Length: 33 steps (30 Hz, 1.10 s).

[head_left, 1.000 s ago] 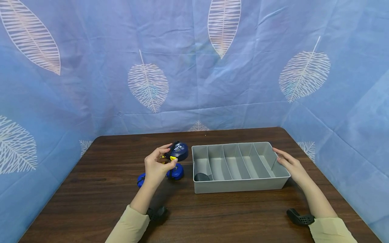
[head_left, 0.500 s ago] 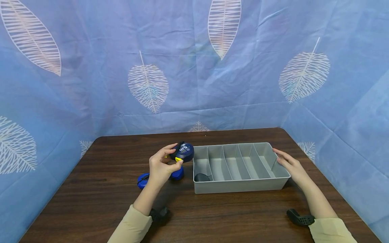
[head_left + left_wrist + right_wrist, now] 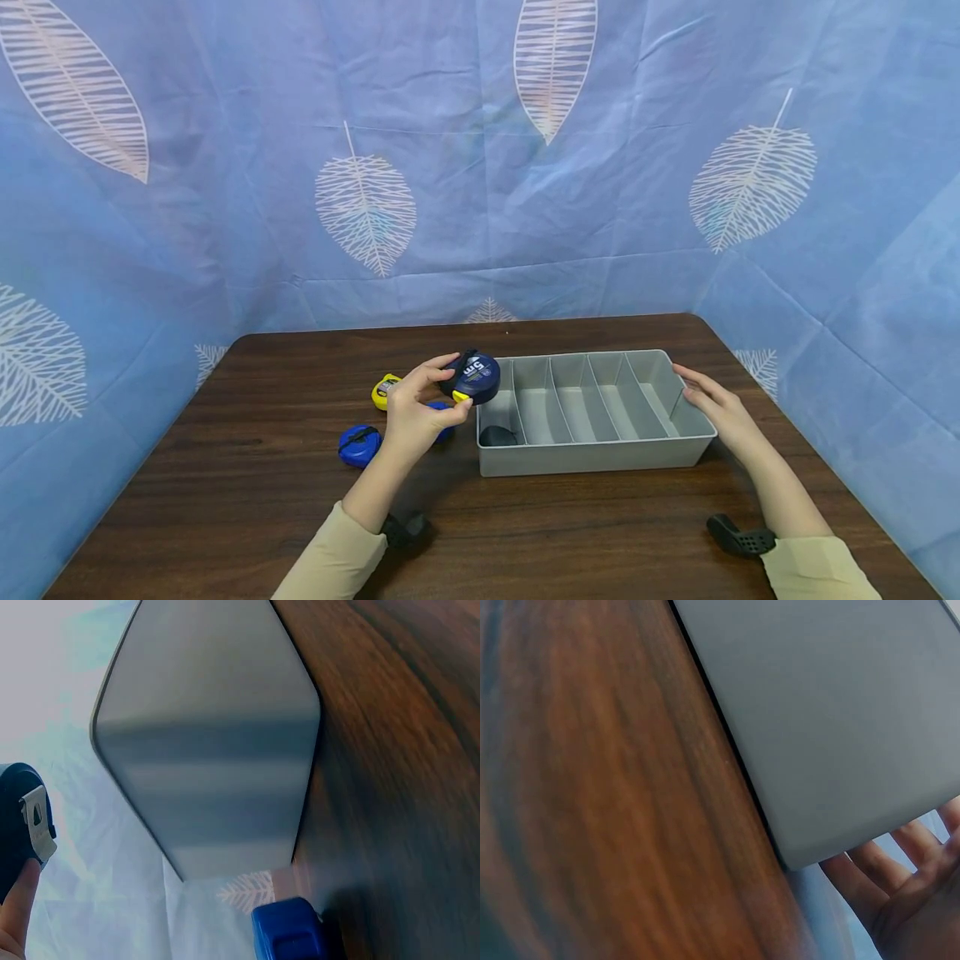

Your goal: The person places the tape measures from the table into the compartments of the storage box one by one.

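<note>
My left hand (image 3: 411, 417) pinches a dark blue tape measure (image 3: 480, 380) marked 5m, with a yellow tab and a black strap. It is held up over the left end of a grey divided organizer box (image 3: 596, 461). In the left wrist view the tape measure's metal belt clip (image 3: 36, 821) faces the camera. My right hand (image 3: 722, 417) rests with extended fingers against the box's right end; the right wrist view has those fingers (image 3: 877, 868) along the end wall. A dark rounded object (image 3: 497, 437) lies in the leftmost compartment.
Left of the box, a yellow tape measure (image 3: 383, 392) and a blue tape measure (image 3: 359, 446) lie on the dark wooden table (image 3: 225, 467). A second blue one (image 3: 442, 408) is partly hidden behind my left hand. Blue leaf-patterned cloth (image 3: 450, 208) hangs around the table.
My left hand has moved right with the dark blue tape measure, from beside the box to over its left edge. The yellow tape measure has come into view. The right hand stays put.
</note>
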Tool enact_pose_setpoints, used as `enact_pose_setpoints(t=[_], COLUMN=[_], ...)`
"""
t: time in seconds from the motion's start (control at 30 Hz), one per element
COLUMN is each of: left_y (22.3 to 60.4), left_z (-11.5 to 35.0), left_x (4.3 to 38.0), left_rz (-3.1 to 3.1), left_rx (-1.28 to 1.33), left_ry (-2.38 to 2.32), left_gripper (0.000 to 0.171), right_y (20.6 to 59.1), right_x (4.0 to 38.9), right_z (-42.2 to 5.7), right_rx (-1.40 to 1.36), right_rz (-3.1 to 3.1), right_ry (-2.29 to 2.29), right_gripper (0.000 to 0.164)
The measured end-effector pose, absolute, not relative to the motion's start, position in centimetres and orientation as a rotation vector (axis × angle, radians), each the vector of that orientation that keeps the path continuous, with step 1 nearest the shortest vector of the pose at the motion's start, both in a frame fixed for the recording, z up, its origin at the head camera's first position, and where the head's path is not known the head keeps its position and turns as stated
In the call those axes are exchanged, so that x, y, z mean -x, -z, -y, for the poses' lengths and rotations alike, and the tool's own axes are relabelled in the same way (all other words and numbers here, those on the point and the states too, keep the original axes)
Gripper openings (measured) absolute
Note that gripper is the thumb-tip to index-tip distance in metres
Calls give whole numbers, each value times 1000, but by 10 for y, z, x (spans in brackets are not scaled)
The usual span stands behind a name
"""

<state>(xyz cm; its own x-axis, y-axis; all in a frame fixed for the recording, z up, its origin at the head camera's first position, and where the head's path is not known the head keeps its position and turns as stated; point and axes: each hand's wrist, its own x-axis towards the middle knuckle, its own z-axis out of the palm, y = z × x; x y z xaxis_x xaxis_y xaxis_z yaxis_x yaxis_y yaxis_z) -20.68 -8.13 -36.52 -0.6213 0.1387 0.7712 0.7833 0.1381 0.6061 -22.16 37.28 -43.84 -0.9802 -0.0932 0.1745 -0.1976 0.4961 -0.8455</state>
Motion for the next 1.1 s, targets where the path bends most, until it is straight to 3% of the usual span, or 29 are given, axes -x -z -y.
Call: enact_pose_setpoints(t=[1.1], left_y=[377], left_z=[42], left_x=[212], left_rz=[1933], left_rx=[1039], left_ry=[1445], left_gripper=[37], right_y=[436], right_x=[221], right_z=[-371], right_rx=[-236], right_rz=[2623], right_ry=[-1525], right_gripper=[54])
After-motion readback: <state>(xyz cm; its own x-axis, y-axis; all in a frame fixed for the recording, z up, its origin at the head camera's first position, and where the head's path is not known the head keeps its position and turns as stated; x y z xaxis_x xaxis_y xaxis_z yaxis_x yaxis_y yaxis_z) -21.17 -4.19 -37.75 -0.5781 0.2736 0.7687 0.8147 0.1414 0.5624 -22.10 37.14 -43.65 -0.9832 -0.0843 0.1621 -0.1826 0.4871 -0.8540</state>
